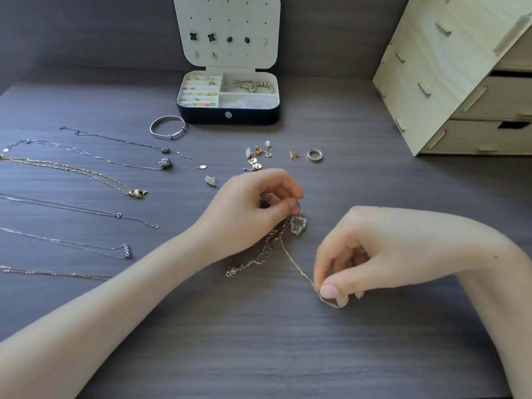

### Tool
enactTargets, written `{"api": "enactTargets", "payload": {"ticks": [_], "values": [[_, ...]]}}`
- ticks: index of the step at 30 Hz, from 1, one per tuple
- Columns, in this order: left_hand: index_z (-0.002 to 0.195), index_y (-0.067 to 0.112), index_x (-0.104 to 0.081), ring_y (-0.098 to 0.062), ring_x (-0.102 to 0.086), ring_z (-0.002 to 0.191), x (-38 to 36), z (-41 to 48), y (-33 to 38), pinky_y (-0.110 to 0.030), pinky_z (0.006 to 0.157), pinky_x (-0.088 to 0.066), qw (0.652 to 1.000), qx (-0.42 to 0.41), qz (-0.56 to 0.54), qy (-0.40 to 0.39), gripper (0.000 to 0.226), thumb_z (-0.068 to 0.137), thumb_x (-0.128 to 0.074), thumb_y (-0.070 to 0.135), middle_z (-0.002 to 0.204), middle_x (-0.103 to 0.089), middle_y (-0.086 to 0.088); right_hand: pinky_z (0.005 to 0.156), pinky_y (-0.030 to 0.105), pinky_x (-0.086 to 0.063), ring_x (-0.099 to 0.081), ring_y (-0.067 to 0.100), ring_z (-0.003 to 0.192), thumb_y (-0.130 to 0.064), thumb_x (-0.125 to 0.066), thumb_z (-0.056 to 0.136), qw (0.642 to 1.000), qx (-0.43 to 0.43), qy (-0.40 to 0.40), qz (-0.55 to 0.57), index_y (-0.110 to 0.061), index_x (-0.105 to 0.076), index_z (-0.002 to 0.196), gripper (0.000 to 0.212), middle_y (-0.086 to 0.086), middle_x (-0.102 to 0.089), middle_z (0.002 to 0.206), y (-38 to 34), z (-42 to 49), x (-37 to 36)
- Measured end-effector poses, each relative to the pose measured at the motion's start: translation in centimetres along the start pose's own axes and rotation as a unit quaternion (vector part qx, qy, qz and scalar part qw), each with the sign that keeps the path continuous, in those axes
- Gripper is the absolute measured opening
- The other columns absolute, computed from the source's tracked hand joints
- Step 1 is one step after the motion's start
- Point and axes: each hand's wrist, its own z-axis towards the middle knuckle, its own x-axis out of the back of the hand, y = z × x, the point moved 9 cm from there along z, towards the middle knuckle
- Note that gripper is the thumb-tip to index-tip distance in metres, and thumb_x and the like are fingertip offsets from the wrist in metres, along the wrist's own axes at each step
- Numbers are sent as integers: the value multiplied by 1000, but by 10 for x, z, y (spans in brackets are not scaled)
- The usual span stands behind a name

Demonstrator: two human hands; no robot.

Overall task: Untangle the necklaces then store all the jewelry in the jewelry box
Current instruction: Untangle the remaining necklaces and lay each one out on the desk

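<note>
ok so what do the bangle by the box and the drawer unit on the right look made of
The bangle looks like polished silver-toned metal: thin, grey, with bright glints. The drawer unit looks like pale unfinished plywood: visible grain, and slotted tab joints along its side.

Jewelry box at the middle of the desk's back edge, lid standing up behind it. Bangle just front-left of the box. Earrings in front of it, ring to their right. Necklaces laid side by side toward the left edge. Drawer unit in the back right corner. Tangled chains mid-desk, left hand at the far end, right hand at the near end.
</note>
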Motion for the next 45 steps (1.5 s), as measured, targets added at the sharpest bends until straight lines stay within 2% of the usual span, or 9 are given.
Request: {"api": "enactTargets", "payload": {"ticks": [5, 10, 15, 23, 28, 34, 37, 41, 45], "values": [[96, 29, -69, -3, -56, 61, -6, 5, 7, -12, 61, -40, 998, -24, 33, -42, 17, 82, -64, 21, 87, -73, 13, 58, 14, -45, -62, 3, 58, -26, -69, 85, 1000, 3, -14, -11, -22, -69, 86, 4, -8, -71, 71, 0, 1, -5], [102, 24, -73, -1, -54, 77, 16, -7, 29, 2, 69, -31, 956, -141, 256, 26, 25, 80, -61, 18, 84, -60, 21, 55, 14, -44, -61, 5, 57, -30, -76, 78, 999, 29, 20, -10, -18, -71, 80, 13, -7, -69, 68, -9, -3, 2], [94, 28, -74, -23, -54, 87, 16, -33, 27, -32, 74, -46, 913, -235, 332, -12, 45, 77, -45, 0, 103, -68, 3, 56, 13, -41, -58, 4, 57, -35, -76, 77, 998, 34, 25, -39, -20, -73, 74, 16, -12, -66, 63, -12, -3, 3], [97, 29, -73, -32, -58, 88, 26, -39, 13, -32, 72, -32, 875, -206, 437, -18, 60, 67, -26, 9, 105, -66, -2, 64, 36, -51, -61, 15, 65, -34, -76, 77, 997, 50, 7, -57, -23, -72, 74, 11, -4, -68, 73, -11, -1, -3], [96, 23, -72, -32, -59, 88, 35, -39, 9, -36, 70, -41, 863, -182, 470, 25, 47, 72, -33, 12, 102, -66, -5, 60, 26, -48, -59, 12, 65, -33, -79, 74, 995, 70, 6, -67, -20, -72, 76, 14, -6, -64, 75, -11, 1, -6], [94, 18, -70, -29, -52, 95, 23, -48, 23, -34, 74, -31, 870, -204, 449, 24, 44, 67, -37, 6, 109, -65, -4, 58, 17, -43, -61, 13, 65, -30, -76, 78, 995, 80, 9, -57, -20, -72, 74, 11, -6, -65, 73, -11, 0, -3], [99, 20, -71, -23, -56, 99, 4, -57, 27, -34, 80, -34, 879, -233, 415, -40, 46, 71, -36, 9, 115, -66, 4, 58, 15, -40, -58, 8, 62, -26, -74, 80, 990, 91, 88, -62, -24, -71, 74, 7, -11, -66, 68, -13, 1, 13], [112, 20, -68, -22, -61, 109, -1, -64, 19, -38, 93, -36, 872, -234, 425, -71, 50, 79, -33, 13, 123, -64, 6, 59, 13, -36, -52, 7, 66, -32, -72, 79, 946, 71, 309, -71, -29, -68, 85, 7, -13, -63, 74, -4, 2, 48], [119, 29, -65, -25, -59, 115, 2, -70, 9, -50, 100, -41, 855, -218, 461, -91, 60, 75, -28, 11, 129, -60, 3, 71, 21, -40, -49, 8, 79, -35, -72, 78, 932, 34, 333, -141, -33, -64, 100, 24, -14, -58, 88, 5, 11, 47]]}}
